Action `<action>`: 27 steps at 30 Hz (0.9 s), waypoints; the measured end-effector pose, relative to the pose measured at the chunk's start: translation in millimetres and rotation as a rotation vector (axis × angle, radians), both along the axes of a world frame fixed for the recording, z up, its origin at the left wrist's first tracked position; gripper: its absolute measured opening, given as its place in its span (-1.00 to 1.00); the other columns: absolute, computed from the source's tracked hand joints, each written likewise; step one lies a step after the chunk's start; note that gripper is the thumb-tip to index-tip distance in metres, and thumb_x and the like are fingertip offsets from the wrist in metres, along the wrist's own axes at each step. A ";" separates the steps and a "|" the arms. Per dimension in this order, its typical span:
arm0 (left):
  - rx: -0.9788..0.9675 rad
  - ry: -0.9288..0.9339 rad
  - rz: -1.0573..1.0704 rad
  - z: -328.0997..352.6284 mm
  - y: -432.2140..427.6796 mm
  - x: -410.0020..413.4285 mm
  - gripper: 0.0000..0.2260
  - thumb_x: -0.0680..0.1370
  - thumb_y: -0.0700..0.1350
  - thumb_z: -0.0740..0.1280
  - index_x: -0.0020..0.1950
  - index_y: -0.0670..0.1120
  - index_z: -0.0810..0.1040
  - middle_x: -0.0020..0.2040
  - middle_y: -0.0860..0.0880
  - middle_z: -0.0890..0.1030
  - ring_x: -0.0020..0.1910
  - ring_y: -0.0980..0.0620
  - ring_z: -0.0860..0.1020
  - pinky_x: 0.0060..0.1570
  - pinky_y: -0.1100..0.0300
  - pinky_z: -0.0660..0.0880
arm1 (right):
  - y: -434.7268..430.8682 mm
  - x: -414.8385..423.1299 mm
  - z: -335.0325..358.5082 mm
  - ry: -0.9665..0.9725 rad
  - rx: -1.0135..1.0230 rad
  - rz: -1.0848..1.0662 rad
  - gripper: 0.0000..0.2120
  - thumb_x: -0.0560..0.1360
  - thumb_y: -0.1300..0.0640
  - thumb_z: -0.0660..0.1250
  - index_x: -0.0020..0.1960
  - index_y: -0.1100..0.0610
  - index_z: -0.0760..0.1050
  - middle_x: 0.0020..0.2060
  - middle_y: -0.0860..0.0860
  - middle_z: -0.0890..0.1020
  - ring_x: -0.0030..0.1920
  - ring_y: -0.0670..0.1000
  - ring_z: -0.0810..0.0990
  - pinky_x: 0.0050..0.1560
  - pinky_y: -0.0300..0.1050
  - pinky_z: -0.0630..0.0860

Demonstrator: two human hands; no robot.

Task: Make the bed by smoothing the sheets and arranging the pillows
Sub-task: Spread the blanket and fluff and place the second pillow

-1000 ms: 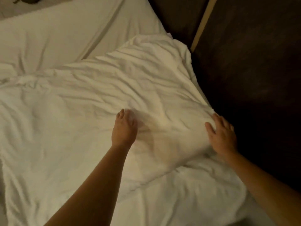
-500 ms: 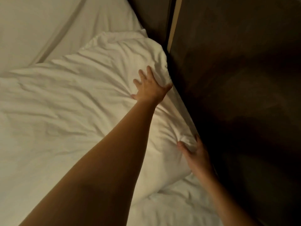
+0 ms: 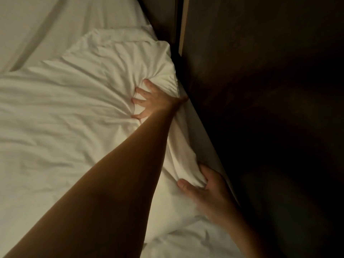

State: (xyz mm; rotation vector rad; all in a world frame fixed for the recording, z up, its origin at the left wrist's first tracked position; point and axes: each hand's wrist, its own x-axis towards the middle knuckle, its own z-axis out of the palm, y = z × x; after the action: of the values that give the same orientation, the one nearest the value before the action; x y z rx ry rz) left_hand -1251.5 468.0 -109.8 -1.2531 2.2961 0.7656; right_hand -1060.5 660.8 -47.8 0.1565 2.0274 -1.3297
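At the far left and top, a flat white fitted sheet (image 3: 55,25) lies smooth over the mattress, crossed by a few long, shallow diagonal folds. In front of it, a thick white crumpled cover (image 3: 74,112) (a duvet or a large pillow, the view does not settle which) fills most of the bed, from the left border to the bed's right edge. Its surface is puffy and heavily creased. Its far corner is squared off with a flat hem, and its near edge rides over more white bedding (image 3: 186,244) at the bottom.

The person's bare left forearm reaches up from the lower left across the cover. The left hand (image 3: 154,101) sits near the cover's right edge. Its fingers (image 3: 143,94) are spread and curled down into the fabric, clenching a bunch of it, so creases fan out leftward from the knuckles. The thumb points toward the bed's edge.

Nearer and further right, the right hand (image 3: 208,185) grasps the cover's side edge, with a fold of cloth pinched between the thumb below and the curled fingers above, just beside the mattress rim.

Right of the bed stands a dark brown wall panel (image 3: 270,90), with a pale narrow wooden strip (image 3: 183,21) running upright at its top left.
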 end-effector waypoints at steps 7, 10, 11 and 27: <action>-0.137 0.011 -0.110 -8.1 -9.9 -9.5 0.11 0.41 0.13 0.57 0.67 -0.02 -0.17 0.65 -0.23 0.01 0.58 -0.35 0.07 0.39 -0.50 0.14 | -11.0 15.4 3.3 0.164 0.099 0.058 -0.45 0.49 -0.05 0.48 0.35 -0.34 0.27 0.19 -0.43 0.51 0.19 -0.37 0.52 0.06 -0.39 0.51; -0.177 0.174 -0.236 -9.2 -34.1 2.9 -0.21 0.54 -0.04 0.40 0.64 -0.13 0.03 0.48 -0.28 0.37 0.45 -0.31 0.38 0.37 -0.22 0.37 | -13.6 18.0 6.1 0.188 0.063 0.092 -0.32 0.55 0.03 0.44 0.49 -0.40 0.19 0.34 -0.52 0.37 0.36 -0.45 0.34 0.29 -0.37 0.43; -0.172 0.224 -0.274 -5.6 -43.3 8.5 -0.28 0.56 -0.06 0.36 0.63 -0.14 0.09 0.40 -0.27 0.46 0.39 -0.29 0.45 0.32 -0.14 0.41 | -14.9 18.5 6.9 0.205 0.047 0.110 -0.35 0.57 0.03 0.42 0.52 -0.35 0.21 0.37 -0.48 0.39 0.40 -0.41 0.33 0.37 -0.28 0.41; 0.269 0.851 -0.069 123.2 -270.5 175.4 -0.25 0.37 -0.17 0.40 0.57 0.08 0.35 0.42 0.12 0.55 0.42 0.14 0.48 0.47 0.02 0.39 | -186.2 136.2 107.3 0.686 0.068 0.489 -0.24 0.53 0.20 0.29 0.59 -0.29 0.10 0.50 -0.26 0.37 0.36 -0.12 0.50 0.29 -0.14 0.50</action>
State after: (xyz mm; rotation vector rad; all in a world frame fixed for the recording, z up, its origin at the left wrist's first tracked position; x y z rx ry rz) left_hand -1076.1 197.6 13.4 -0.7918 2.6833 1.7726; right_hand -924.3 474.6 59.5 -0.8199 2.4359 -1.0737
